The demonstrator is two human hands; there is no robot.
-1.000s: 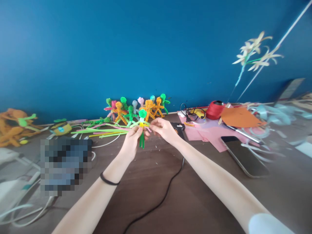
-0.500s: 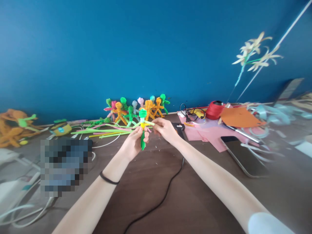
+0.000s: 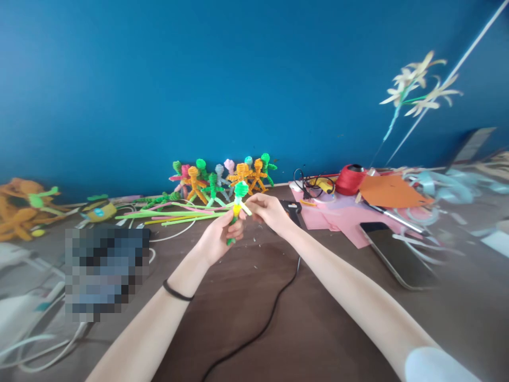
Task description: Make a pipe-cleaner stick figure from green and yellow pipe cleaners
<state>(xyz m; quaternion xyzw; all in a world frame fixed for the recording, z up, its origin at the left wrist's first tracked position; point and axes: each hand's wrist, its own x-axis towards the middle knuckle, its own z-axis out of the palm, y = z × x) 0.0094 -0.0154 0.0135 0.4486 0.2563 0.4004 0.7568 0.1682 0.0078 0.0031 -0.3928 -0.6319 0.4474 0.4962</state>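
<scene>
A small pipe-cleaner figure (image 3: 241, 190) with a green head, white neck and yellow middle tilts to the right in my left hand (image 3: 221, 233), whose fingers wrap round its lower body. A pale arm of the figure slants down to the right. My right hand (image 3: 267, 210) is just right of the figure, thumb and fingertips pressed together; whatever lies between them is too small to make out. Behind my hands, loose green, pink and yellow pipe cleaners (image 3: 175, 212) lie on the table, and several finished figures (image 3: 194, 183) lean against the blue wall.
On the right are a red spool (image 3: 350, 180), orange sheet (image 3: 393, 191), pink sheets (image 3: 342, 223) and a phone (image 3: 397, 254). A black cable (image 3: 270, 318) crosses the table (image 3: 318, 329). White cables and a blurred-out dark object are on the left.
The held figure has moved slightly right and now tilts; its pale arm points downward instead of sideways to my right fingers. My left fingers cover more of its green lower part.
</scene>
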